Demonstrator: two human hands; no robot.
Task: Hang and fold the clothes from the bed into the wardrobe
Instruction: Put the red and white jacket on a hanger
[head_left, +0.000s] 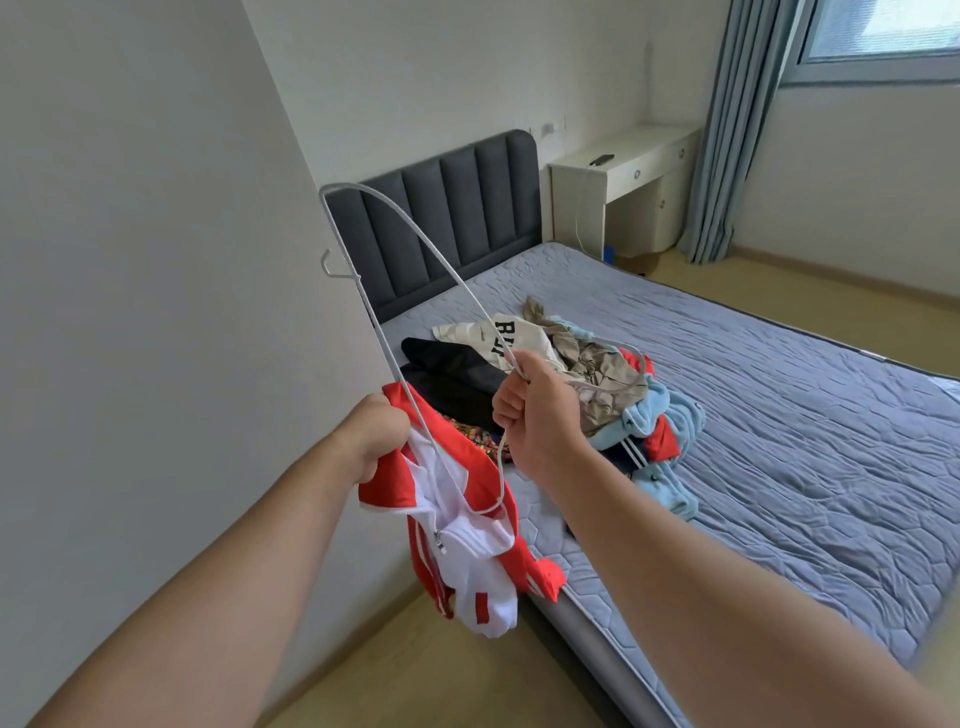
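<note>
My left hand (375, 435) grips the collar of a red and white zip jacket (470, 540), which hangs bunched over the bed's edge. My right hand (535, 410) grips a thin white wire hanger (415, 244). One end of the hanger reaches up to the left with its hook near the wall; the other end goes down into the jacket's neck. Behind my hands a pile of clothes (576, 374) lies on the bed (779, 415): black, cream with letters, beige, light blue and red pieces. The wardrobe is out of view.
A dark grey padded headboard (447, 218) stands at the back. A white desk (623, 176) sits beside the bed, with blue curtains (737, 130) and a window at the right. A white wall runs close on my left. Wooden floor shows below.
</note>
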